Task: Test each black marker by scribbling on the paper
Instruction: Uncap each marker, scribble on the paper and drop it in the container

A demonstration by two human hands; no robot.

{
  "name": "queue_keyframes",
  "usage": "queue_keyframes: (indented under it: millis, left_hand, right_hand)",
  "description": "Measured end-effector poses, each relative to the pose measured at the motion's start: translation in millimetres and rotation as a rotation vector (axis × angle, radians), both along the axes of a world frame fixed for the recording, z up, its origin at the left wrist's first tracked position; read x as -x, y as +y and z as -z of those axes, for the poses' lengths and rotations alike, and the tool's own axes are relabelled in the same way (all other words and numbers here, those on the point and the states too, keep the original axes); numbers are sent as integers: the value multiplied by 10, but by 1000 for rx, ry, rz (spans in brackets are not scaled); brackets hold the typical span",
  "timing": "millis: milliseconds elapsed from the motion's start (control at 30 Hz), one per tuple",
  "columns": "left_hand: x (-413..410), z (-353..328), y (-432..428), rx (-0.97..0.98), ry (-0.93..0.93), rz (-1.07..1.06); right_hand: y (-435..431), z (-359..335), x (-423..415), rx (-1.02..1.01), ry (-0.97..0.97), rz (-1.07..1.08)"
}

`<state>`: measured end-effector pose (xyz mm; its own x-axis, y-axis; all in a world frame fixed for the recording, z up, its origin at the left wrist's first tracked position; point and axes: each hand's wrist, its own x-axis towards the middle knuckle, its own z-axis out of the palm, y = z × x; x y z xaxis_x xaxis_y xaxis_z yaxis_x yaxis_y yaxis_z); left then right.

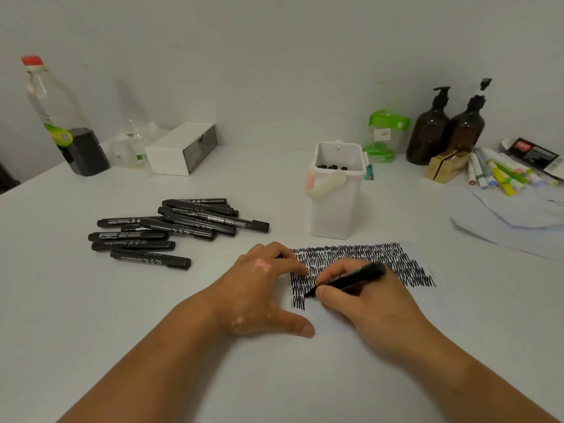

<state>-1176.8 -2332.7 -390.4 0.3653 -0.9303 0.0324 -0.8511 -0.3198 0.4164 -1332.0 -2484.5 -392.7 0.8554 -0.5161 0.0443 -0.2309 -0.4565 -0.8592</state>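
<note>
"Two hands near the middle of the table (274, 377). What is each doing?"

"The right hand (366, 297) pinches a black marker (348, 277) between thumb and fingers, with its tip down on the paper (332, 323) at the near left end of the scribbles (360, 254). The left hand (265, 288) lies spread and relaxed and pins the paper's left edge. A small dark bit shows by its far fingers, possibly a cap, but I cannot tell."

"How much of the sheet is used?"

"Most of it. Rows of black zigzag cover the far and middle parts from left to right, and only a strip on the near side is bare. I would judge that many markers have been tried and that room for more is running short."

"And the other markers?"

"About ten capped ones lie in a loose pile (171, 230) on the table, to the left of the hands and a little farther off. Just beyond the paper stands a white tub (335, 193) with a few dark marker ends (331, 167) showing inside."

"Which lot is finished?"

"Nothing shows that outright. My guess is that the tub takes the tested ones and the pile waits. If so, most of the job remains: this marker, then each one in the pile."
</note>
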Motion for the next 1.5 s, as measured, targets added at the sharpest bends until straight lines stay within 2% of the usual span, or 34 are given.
queue_keyframes:
  millis: [167,867,1067,1133,1267,1367,1433,1500]
  left_hand:
    - [-8,4,1,-4,-2,1]
    - [-1,-19,-1,-8,8,-4]
    - [-9,-6,0,-14,7,-16]
    - [-27,-10,9,45,78,-55]
    - [-84,-43,10,302,370,-205]
    - [-80,-44,-3,414,486,-269]
    - [-53,-18,-29,477,632,-263]
    - [-43,-8,-47,547,797,-264]
  right_hand:
    - [-18,-1,6,-4,30,-49]
    - [-31,-4,-8,16,28,47]
    - [-29,-45,7,-25,-3,-3]
    - [-46,-55,5,-136,-85,33]
    - [-114,-142,35,-488,-284,98]
    - [-198,-162,75,-435,-333,108]
    - [-249,-180,89,-411,-355,122]
    - [-275,-210,95,-499,-398,108]
